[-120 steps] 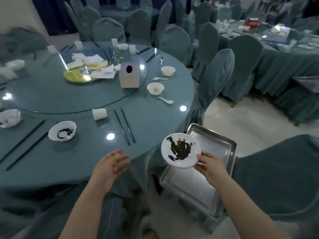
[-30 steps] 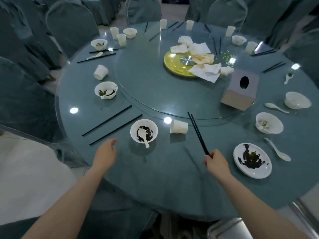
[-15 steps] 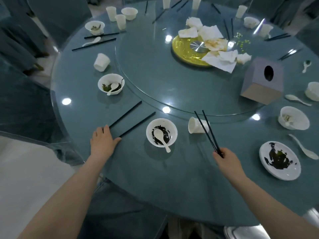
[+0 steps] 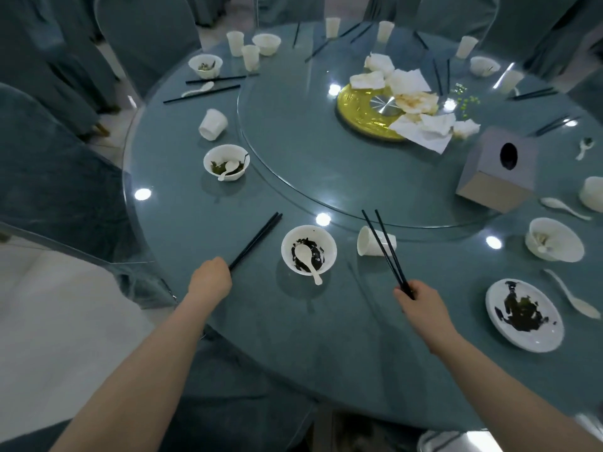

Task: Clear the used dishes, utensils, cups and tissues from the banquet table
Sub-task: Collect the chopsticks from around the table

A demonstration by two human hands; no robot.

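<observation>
right now both hands are busy at the near edge of the round blue-green glass-topped worktop (image 4: 228, 321). the left hand (image 4: 210, 282) is curled around the near ends of a pair of long black chopsticks (image 4: 257, 239) that lie flat and close together on the glass, pointing away toward the turntable. the right hand (image 4: 421, 303) pinches the near ends of a second pair of black chopsticks (image 4: 383, 247), which fan apart slightly and cross in front of a white paper cup lying on its side (image 4: 370, 246).

between the two hands sits a white bowl with dark food scraps and a white spoon in it (image 4: 308, 249). to the right, near the rim, lies a white plate smeared with dark leftovers (image 4: 525, 314), with a loose white spoon (image 4: 571, 298) just beyond it and another white bowl (image 4: 554, 239) further back.

on the glass turntable (image 4: 310, 151) lie crumpled white tissues (image 4: 421, 128) heaped over a gold centre disc (image 4: 359, 115), and a grey tissue box (image 4: 496, 171) stands at its right edge. further left are a second soiled bowl with a spoon (image 4: 226, 163) and another tipped paper cup (image 4: 212, 124).
</observation>
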